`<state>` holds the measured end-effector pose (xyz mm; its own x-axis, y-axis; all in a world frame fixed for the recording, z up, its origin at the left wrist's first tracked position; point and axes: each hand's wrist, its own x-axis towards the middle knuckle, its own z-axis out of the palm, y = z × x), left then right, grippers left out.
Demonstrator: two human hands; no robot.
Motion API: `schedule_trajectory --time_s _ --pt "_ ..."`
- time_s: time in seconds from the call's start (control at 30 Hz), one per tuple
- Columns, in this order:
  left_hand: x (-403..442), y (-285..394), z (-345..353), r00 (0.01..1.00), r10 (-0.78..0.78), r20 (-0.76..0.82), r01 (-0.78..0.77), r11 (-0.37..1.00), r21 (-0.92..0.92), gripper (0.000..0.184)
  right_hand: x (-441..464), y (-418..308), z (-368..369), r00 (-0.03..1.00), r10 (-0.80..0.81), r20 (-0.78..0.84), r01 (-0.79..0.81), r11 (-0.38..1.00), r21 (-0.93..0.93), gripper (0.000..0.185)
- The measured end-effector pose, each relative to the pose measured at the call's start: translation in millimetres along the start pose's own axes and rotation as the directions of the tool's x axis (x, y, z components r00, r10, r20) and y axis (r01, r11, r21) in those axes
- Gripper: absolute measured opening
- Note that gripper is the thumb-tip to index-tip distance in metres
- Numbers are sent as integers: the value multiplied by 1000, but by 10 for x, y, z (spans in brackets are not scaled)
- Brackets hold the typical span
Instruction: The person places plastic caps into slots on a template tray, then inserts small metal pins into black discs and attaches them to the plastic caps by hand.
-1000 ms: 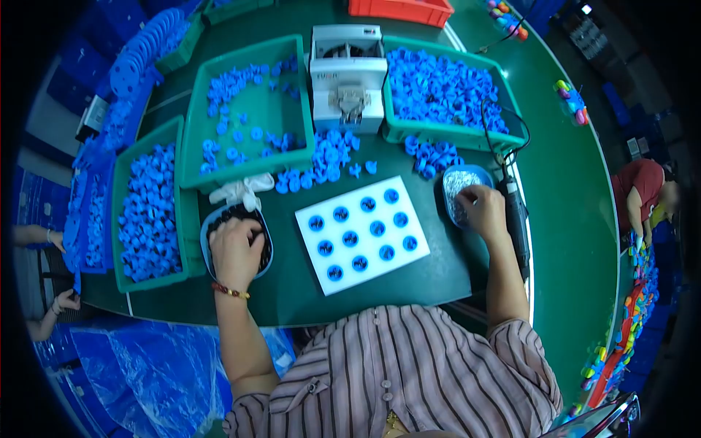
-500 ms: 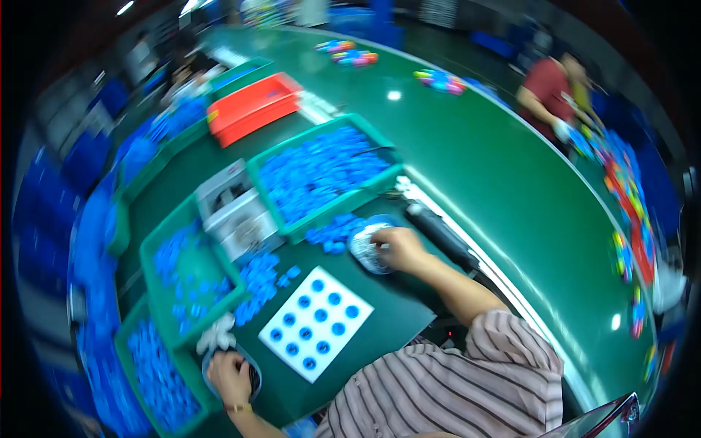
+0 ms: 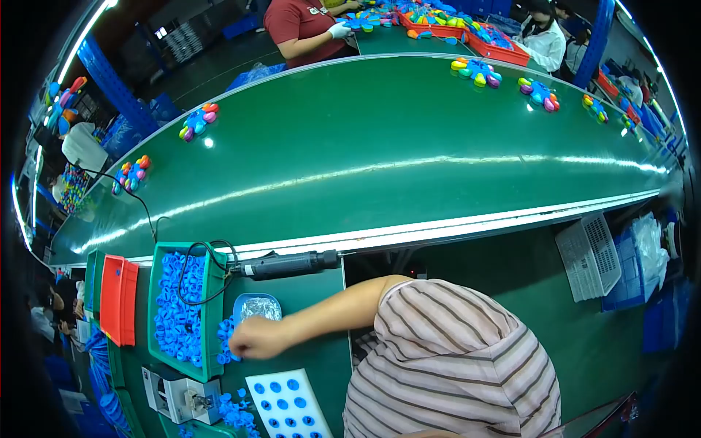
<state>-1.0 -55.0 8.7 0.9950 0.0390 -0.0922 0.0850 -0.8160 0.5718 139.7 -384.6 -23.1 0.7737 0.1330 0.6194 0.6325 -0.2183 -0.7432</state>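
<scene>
My right hand is closed, fingers bent down, at the near edge of a small blue tray of shiny silvery bits, beside loose blue parts. Whatever its fingertips hold is hidden. A white board with rows of round blue pieces lies just below that hand, partly cut off by the frame's bottom edge. My left hand is out of the frame. To the left, a green bin is full of blue parts, and a grey-white machine stands below it.
A black electric screwdriver with a cable lies beyond the small tray. A long green conveyor carries colourful flower-shaped toys. Red bins stand at left. Across the conveyor, a person in a red shirt works; white baskets stand at right.
The view has swung far to the right, and my left hand has dropped out of it. My right hand has shifted from inside the silvery tray to its near edge.
</scene>
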Motion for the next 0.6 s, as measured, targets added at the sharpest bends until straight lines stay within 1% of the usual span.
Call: schedule_trajectory --time_s 0.03,0.07,0.1,0.13,0.17,0.23,0.27,0.3,0.33,0.37,0.43,0.47,0.5,0.6 --pt "13 205 36 999 -16 -33 13 995 -98 23 -23 -129 90 999 -20 41 16 994 113 7" --pt "30 441 88 997 -34 -63 21 980 -197 23 -53 -214 175 987 -96 127 63 967 245 6" --pt "74 722 174 995 -47 -86 20 954 -298 23 -74 -333 236 977 -149 153 93 943 321 6" --pt "69 1010 235 993 -58 -98 15 920 -391 23 -108 -421 268 975 -175 139 111 919 378 7" --pt "65 1395 291 996 -29 -84 1 951 -310 26 -135 -454 308 975 -172 141 111 927 359 8" --pt "243 1411 418 994 -26 -107 17 996 -83 29 -162 -399 352 964 -259 67 231 933 277 8" --pt "269 1476 479 994 -30 -107 4 973 -230 33 -154 -368 345 970 -239 55 216 939 266 9" --pt "282 1669 451 997 -41 -61 33 992 -121 32 -151 -318 362 976 -215 43 197 947 255 9" --pt "332 1590 474 996 50 -80 -54 997 -51 29 -119 -267 418 984 -179 -14 177 955 237 10" --pt "381 1561 486 985 139 -99 -138 990 18 27 -94 -255 397 986 -164 -36 168 960 223 10" --pt "508 1550 560 986 157 -58 -157 988 1 27 -52 -246 376 991 -38 131 4 967 253 11" --pt "561 1562 603 986 163 -38 -164 986 -24 27 -70 -215 379 985 -133 110 108 972 206 31" --pt "619 1574 648 985 170 -18 -170 984 -51 27 -74 -189 385 981 -170 99 149 970 190 30" --pt "756 1550 726 984 179 27 -174 976 -129 27 -62 -54 489 985 -113 127 90 982 168 27"
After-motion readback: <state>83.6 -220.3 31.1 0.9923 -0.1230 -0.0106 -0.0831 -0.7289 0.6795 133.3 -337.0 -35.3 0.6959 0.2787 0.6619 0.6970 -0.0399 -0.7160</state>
